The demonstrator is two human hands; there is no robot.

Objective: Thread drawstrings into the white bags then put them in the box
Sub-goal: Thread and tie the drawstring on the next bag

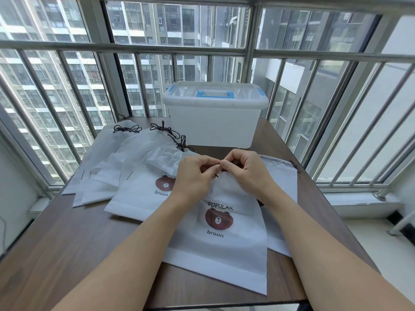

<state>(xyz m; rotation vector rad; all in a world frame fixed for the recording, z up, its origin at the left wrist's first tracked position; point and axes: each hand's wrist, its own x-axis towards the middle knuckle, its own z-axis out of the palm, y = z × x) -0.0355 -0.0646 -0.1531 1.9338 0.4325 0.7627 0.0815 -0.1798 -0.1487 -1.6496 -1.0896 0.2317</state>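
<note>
A white bag [224,250] printed with a brown bear and the words POPULAR and broun lies in front of me on the table. At its gathered top edge my left hand [195,173] and my right hand [241,168] meet, and both pinch a thin dark drawstring [219,163] between fingertips. The cord is mostly hidden by my fingers. Several more white bags [125,167] with dark knotted cords lie fanned out to the left. The closed translucent box [215,113] with blue handle and latches stands at the table's far edge.
Another white bag [283,176] lies under my right wrist, reaching to the table's right edge. The brown wooden table [67,243] sits against a metal window railing [336,131] on three sides.
</note>
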